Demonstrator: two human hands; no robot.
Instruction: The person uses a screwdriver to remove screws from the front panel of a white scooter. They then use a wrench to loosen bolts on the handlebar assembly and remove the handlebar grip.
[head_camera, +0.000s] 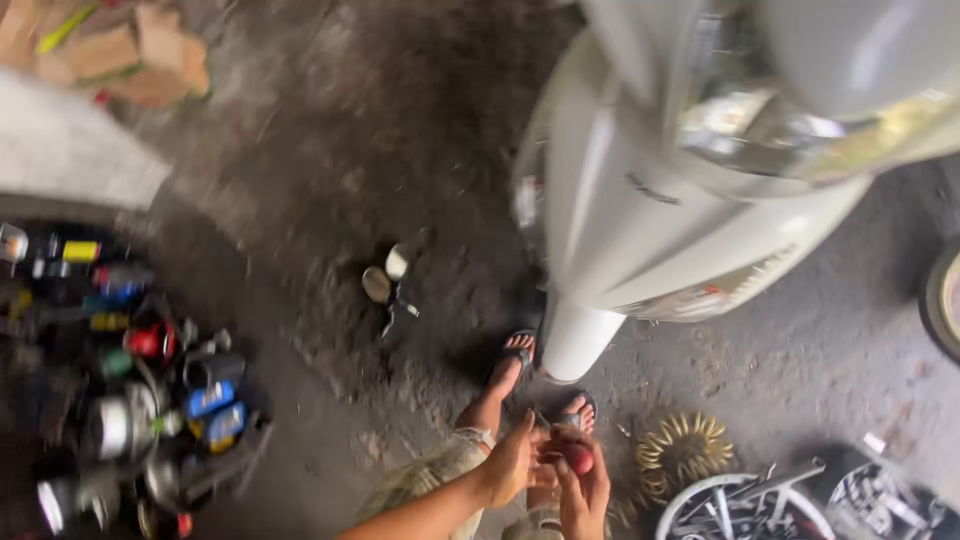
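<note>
While both hands (550, 470) meet, a small red object (578, 458) sits between them.

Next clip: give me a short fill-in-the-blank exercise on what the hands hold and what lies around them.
1. Both hands, left hand and right hand, close around a small round ____ object.
2. The scooter in front of the person is ____ in colour.
3. The feet wear open ____.
4. The cluster of cans and bottles lies on the person's ____ side.

Missing words: red; white; sandals; left
</note>
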